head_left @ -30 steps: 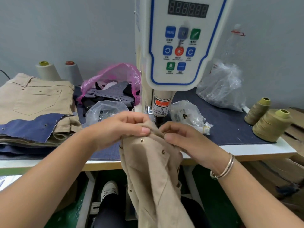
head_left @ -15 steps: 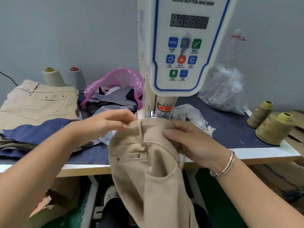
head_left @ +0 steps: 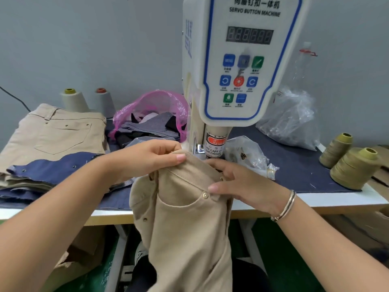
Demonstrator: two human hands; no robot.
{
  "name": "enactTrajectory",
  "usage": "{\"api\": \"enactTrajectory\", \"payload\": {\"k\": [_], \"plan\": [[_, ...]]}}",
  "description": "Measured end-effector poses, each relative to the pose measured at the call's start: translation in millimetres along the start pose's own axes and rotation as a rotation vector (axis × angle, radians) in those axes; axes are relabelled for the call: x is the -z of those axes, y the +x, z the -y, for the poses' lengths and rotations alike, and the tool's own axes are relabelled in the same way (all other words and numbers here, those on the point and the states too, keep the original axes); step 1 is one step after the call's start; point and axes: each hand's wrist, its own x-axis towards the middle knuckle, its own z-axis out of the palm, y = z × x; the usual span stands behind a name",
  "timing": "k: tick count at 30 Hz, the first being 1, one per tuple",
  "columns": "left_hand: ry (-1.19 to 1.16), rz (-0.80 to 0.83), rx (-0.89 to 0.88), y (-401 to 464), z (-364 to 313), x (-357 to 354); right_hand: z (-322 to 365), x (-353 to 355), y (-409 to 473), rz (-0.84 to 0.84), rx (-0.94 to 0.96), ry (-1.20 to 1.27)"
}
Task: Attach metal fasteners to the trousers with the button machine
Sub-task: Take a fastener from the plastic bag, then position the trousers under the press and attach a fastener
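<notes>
Finished trousers (head_left: 52, 131) are being stacked far left on the tabletop (head_left: 347, 202). The working trousers (head_left: 189, 218) are being held at the waistband under the button machine (head_left: 242, 60) head: left hand (head_left: 147, 159) grip is clenched on the band edge, right hand (head_left: 237, 182) is pinching it beside a set rivet (head_left: 205, 195). Risk: fingers are being kept close to the punch; a skewed waistband would be fastened off-mark.
</notes>
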Motion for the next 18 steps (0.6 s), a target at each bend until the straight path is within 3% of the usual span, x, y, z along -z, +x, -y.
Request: {"api": "enactTrajectory", "payload": {"k": [3, 7, 9, 13, 15, 18], "plan": [[-0.069, -0.057, 0.056, 3.6, 17.1, -1.1, -7.2, -4.7, 5.7, -0.099, 0.024, -0.027], [-0.112, -0.106, 0.148, 0.1, 47.6, 4.5, -17.9, -20.4, 12.4, -0.216, 0.061, -0.494], [0.003, -0.176, 0.195, -1.8, 69.4, 6.8, -25.6, -33.5, 18.0, -0.286, 0.135, -0.726], [0.506, -0.519, 0.165, -2.7, 112.1, -1.1, -41.3, -66.8, 43.3, -0.271, 0.248, -1.082], [0.514, -0.623, 0.130, -3.4, 123.7, -7.4, -39.7, -71.8, 66.9, -0.355, 0.288, -1.123], [0.515, -0.646, 0.108, -3.4, 133.5, -12.2, -34.1, -66.3, 114.5, -0.394, 0.277, -1.158]]}}
